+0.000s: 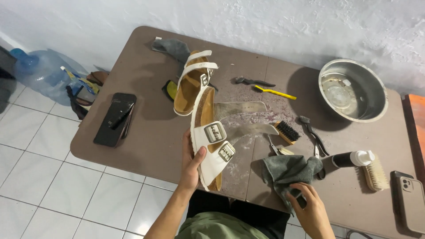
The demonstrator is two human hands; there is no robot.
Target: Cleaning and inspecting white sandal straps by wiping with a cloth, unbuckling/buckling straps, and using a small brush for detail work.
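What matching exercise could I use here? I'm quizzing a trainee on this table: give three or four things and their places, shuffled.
Things:
1. white sandal
2. grey cloth
3. steel bowl
4. black phone

Places:
A. far right of the table, by the wall
B. in the left hand
C. near the table's left edge
D. under the right hand

Pairs: 1-B, 2-D, 3-A, 4-C

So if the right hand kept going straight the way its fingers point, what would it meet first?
The right hand points up and left, already touching the grey cloth. Beyond the cloth, the wooden black-bristled brush looks like the next thing in that line, though depth is hard to judge.
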